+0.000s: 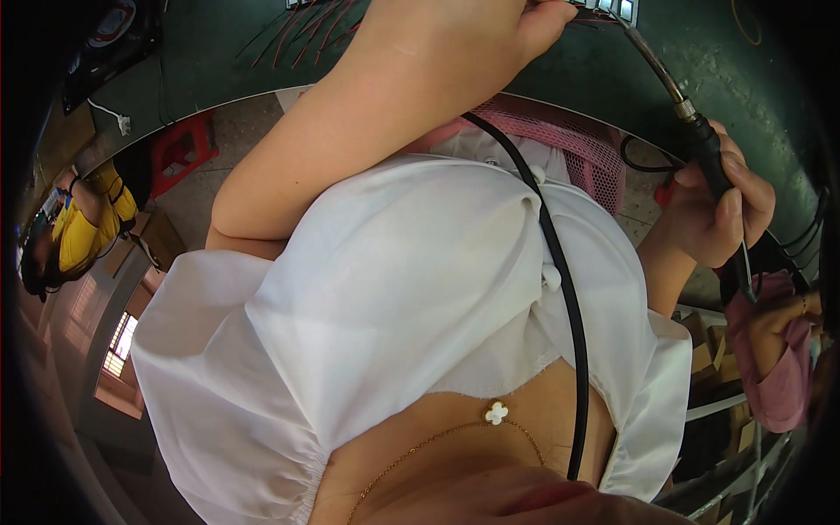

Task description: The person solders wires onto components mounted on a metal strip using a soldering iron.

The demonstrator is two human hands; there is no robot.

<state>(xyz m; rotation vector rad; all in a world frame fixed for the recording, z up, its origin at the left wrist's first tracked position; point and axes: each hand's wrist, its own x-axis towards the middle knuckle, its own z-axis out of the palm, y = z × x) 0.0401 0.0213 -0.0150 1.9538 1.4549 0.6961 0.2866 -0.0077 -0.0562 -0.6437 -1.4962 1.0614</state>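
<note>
My right hand (731, 197) grips the black handle of a soldering iron (707, 153), whose metal shaft slants up and left. Its tip reaches a strip of small pale rectangular parts (619, 10) at the upper edge. Beside that strip is my left hand (544, 24), thumb and fingertip drawn together; what they pinch is too small and too near the edge to make out. Several thin red and black wires (306, 31) lie on the dark green tabletop (210, 66), left of my left wrist. A dark, thin piece (746, 276) extends below my right hand.
A black cable (564, 289) runs down over my white top. At the left are a white plug (122, 122), a red stool (182, 153) and a person in yellow (83, 232). Someone's pink sleeve (774, 359) is close at right. Pink mesh (595, 166) hangs below the table edge.
</note>
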